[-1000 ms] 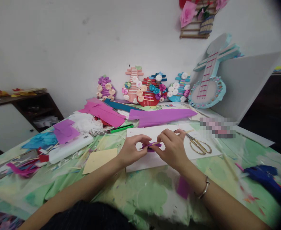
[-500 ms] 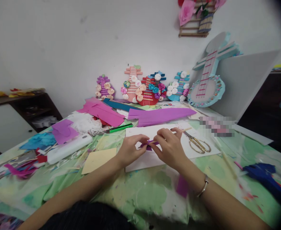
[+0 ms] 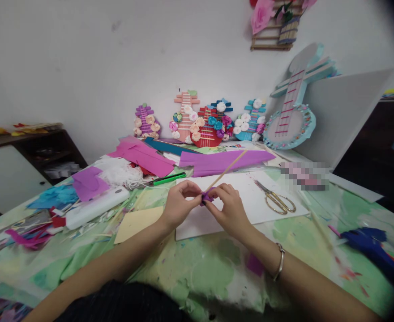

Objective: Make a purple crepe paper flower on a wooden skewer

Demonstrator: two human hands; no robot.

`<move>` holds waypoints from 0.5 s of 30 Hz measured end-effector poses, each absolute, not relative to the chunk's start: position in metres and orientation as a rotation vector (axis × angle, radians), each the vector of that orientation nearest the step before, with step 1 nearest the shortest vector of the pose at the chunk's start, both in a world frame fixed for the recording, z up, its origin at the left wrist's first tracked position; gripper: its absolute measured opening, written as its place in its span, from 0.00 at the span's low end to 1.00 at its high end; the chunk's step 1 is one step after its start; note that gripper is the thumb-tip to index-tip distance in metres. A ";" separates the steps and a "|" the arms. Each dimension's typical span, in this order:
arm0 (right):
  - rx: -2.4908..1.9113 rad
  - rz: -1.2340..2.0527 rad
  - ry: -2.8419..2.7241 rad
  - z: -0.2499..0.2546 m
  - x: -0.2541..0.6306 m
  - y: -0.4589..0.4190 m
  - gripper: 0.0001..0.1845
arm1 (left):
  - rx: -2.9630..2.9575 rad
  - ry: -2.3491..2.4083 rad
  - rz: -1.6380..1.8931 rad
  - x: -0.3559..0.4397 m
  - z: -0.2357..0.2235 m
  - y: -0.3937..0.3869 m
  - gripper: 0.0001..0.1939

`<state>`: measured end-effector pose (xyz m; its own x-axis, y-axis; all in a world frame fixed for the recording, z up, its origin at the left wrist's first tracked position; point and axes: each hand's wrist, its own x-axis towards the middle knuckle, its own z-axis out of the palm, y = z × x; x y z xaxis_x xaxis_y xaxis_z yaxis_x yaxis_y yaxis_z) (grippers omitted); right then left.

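Observation:
Between my two hands is a small piece of purple crepe paper (image 3: 207,197), pinched by the fingertips above a white board (image 3: 197,226). My left hand (image 3: 181,203) is closed on its left side, thumb against forefinger. My right hand (image 3: 229,206) is closed on its right side in a similar pinch. A thin wooden stick (image 3: 226,171) rises from the paper, slanting up and to the right; its lower end is hidden by the paper and fingers. Gold-handled scissors (image 3: 275,200) lie on the board to the right of my right hand.
Purple paper (image 3: 227,163) and pink paper (image 3: 145,156) lie behind the board. A green-handled cutter (image 3: 169,179), white string (image 3: 121,174) and a yellow card (image 3: 138,223) are on the left. A blue glue gun (image 3: 368,241) rests at right. Decorated paper instruments (image 3: 207,125) stand against the wall.
The stick has swung from lying nearly flat toward the right to slanting upward. My right hand has moved slightly left and lower, and the purple paper is now gathered closer at the stick.

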<state>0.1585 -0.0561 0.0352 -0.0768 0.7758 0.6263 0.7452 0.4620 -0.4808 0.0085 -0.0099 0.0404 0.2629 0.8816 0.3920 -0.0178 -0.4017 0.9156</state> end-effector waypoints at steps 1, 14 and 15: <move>-1.280 0.087 -1.803 0.036 0.158 -0.056 0.01 | 1.627 0.797 1.266 0.009 0.040 -0.010 0.08; -1.196 0.392 -1.714 0.035 0.169 -0.048 0.07 | 1.525 0.832 1.173 0.007 0.038 -0.007 0.12; -1.206 0.421 -1.729 0.035 0.172 -0.046 0.07 | 1.511 0.841 1.152 0.007 0.038 -0.007 0.13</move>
<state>0.1718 -0.0456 0.0349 -0.0602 0.8620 0.5034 0.5346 0.4537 -0.7130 0.0073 -0.0068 0.0376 0.3000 0.9219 0.2452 -0.0472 -0.2424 0.9690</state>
